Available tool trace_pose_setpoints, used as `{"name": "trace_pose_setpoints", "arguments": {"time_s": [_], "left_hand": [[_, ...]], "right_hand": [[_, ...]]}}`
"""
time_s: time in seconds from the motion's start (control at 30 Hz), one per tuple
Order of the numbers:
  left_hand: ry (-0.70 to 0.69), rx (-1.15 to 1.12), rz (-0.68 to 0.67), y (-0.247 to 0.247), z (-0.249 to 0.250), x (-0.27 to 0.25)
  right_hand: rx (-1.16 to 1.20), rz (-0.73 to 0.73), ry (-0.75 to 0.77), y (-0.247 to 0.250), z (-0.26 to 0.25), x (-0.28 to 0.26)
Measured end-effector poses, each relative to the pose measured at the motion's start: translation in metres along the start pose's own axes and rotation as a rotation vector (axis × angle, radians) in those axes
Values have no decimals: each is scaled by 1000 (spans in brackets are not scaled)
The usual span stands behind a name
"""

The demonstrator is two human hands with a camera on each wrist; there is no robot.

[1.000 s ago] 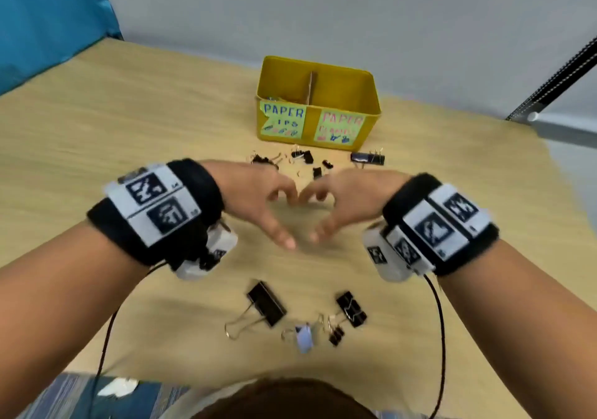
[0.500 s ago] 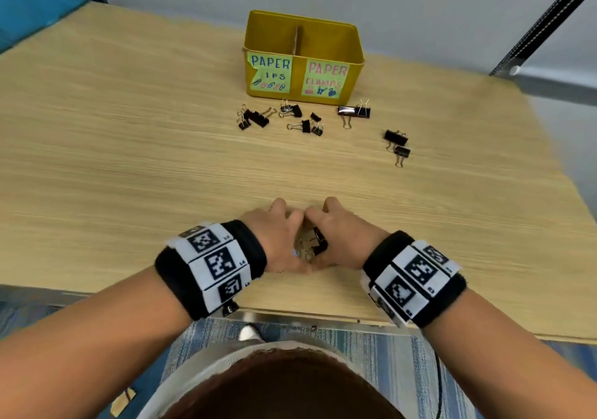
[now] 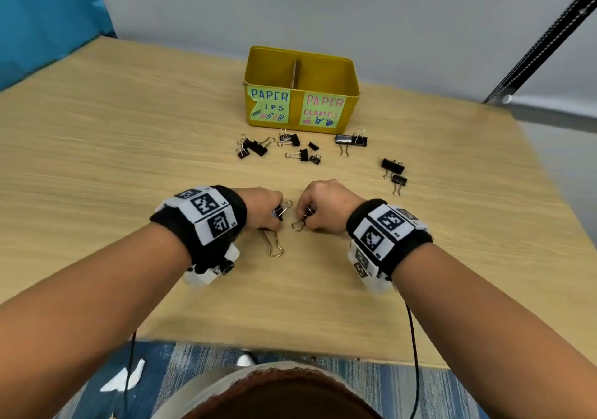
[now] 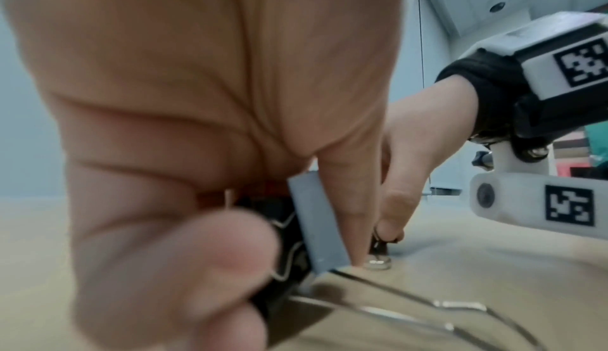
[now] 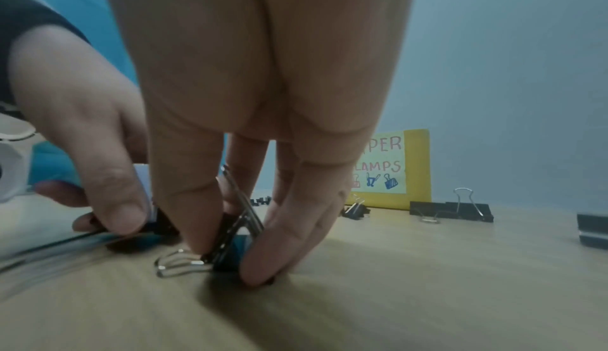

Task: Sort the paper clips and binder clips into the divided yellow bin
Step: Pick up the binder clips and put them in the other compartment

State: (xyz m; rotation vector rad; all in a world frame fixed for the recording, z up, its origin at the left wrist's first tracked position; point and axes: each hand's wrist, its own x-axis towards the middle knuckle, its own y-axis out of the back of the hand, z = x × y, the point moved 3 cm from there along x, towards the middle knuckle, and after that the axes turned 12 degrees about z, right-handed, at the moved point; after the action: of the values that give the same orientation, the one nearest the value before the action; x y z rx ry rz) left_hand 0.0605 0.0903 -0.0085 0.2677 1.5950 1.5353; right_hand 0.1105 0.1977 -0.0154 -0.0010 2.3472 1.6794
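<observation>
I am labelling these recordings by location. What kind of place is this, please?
Probably an office or lab room set up for recording. A plain wooden table stands against a bare grey wall, with a hand-labelled yellow bin and scattered binder clips; both wrists wear marker bands.

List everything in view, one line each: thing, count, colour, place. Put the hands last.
yellow bin: one, yellow, far middle of table, two labelled compartments.
loose binder clips: about ten, black, scattered in front of the bin and to its right.
held binder clips: several, exact count hidden, black with metal handles, one grey-blue, under both hands.
table: one, light wood.
rug: one, blue striped, floor at the near edge.
left hand: grips clips against the table.
right hand: pinches a black clip.
</observation>
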Motion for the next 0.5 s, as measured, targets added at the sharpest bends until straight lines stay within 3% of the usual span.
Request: {"name": "trace_pose_setpoints", "arguments": {"time_s": [0.2,0.4,0.5], "left_hand": [[43,-62,141,48,-13,43],[0,-242,535,133,-15,109],[19,-268,692,157,-10,139]], "right_hand": [[100,126,-39,37,26,49],[552,456,-159,131,50,107],[630,617,-225,155,62,135]]}}
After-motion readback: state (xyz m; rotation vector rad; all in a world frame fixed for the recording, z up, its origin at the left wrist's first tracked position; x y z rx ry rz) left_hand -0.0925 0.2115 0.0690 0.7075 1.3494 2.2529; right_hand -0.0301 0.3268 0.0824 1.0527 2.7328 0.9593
